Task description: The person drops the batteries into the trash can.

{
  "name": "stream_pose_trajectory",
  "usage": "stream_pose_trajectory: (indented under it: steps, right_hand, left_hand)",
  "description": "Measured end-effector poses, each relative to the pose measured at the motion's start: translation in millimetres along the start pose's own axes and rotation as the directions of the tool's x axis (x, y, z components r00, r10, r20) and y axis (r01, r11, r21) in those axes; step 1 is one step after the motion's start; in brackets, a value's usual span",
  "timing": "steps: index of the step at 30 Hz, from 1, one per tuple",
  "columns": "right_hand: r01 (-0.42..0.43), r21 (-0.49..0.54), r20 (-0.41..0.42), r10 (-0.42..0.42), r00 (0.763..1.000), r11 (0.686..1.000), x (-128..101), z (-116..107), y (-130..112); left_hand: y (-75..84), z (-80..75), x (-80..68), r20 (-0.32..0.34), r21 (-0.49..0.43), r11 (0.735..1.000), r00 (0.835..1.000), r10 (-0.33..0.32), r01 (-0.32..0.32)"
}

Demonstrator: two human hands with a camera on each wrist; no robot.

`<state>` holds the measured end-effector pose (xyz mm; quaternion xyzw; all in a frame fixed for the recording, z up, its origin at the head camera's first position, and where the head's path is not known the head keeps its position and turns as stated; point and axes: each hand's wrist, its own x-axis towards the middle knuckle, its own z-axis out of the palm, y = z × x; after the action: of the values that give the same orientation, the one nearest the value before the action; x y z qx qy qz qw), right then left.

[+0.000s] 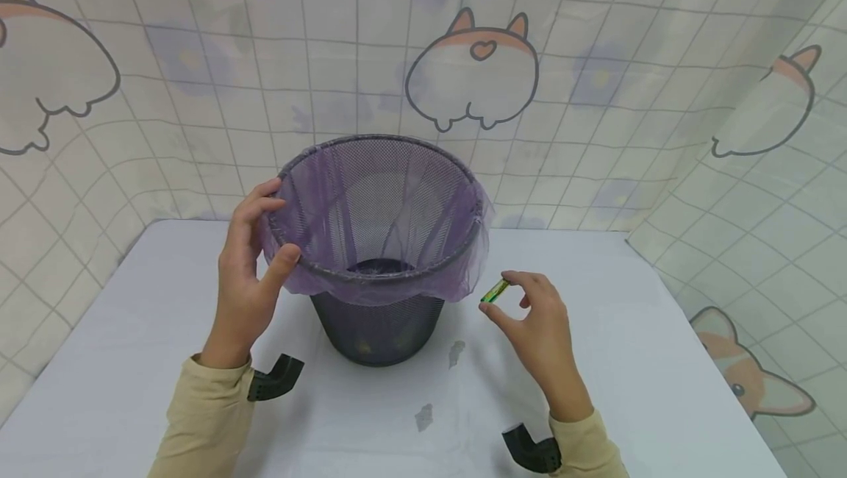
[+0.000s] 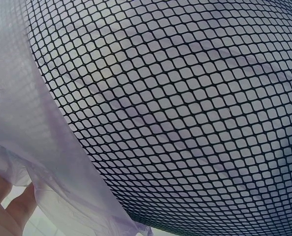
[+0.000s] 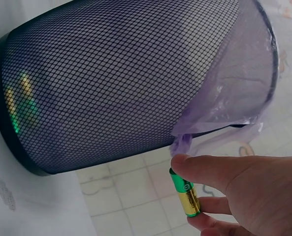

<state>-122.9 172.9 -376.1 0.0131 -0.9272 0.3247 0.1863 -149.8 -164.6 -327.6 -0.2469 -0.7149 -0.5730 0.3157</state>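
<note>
A black mesh wastebasket (image 1: 380,334), lined with a thin purple plastic bag (image 1: 390,293) folded over its rim, stands on the white table. My left hand (image 1: 248,279) holds the basket's left rim through the bag, thumb toward the front. In the left wrist view some of its fingers (image 2: 21,204) show beside the loose bag edge. Just right of the basket, my right hand (image 1: 545,331) pinches a green and gold battery (image 3: 186,194) between thumb and fingertips, outside and below the rim. Through the mesh, green and gold pieces (image 3: 25,103) show near the basket's bottom.
The white tabletop (image 1: 582,257) bears two small grey marks (image 1: 424,417) in front of the basket. Behind and beside it hangs a checked curtain (image 1: 331,37) with cartoon corgis. A black wrist mount (image 1: 274,379) juts from each sleeve.
</note>
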Motion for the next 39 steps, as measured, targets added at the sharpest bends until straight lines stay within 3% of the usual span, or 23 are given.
stream_pose_trajectory:
  steps: [13, 24, 39]
  right_hand:
    - [0.079, 0.020, -0.115, -0.076, 0.990, 0.997, -4.9, -15.0, -12.0]
    - [0.121, 0.028, -0.165, -0.115, 0.980, 0.992, -6.3, -27.3, -22.4]
    - [0.278, 0.075, -0.251, -0.252, 0.935, 0.958, 0.7, -44.0, -40.1]
  left_hand:
    - [-0.1, 1.6, 1.5, 0.002, -0.011, 1.000, 1.000, 0.003, -0.003]
    - [-1.8, 1.7, 0.3, 0.002, -0.002, 1.000, 1.000, 0.006, -0.006]
    - [-1.6, 1.2, 0.1, -0.005, -0.012, 1.000, 1.000, 0.007, -0.007]
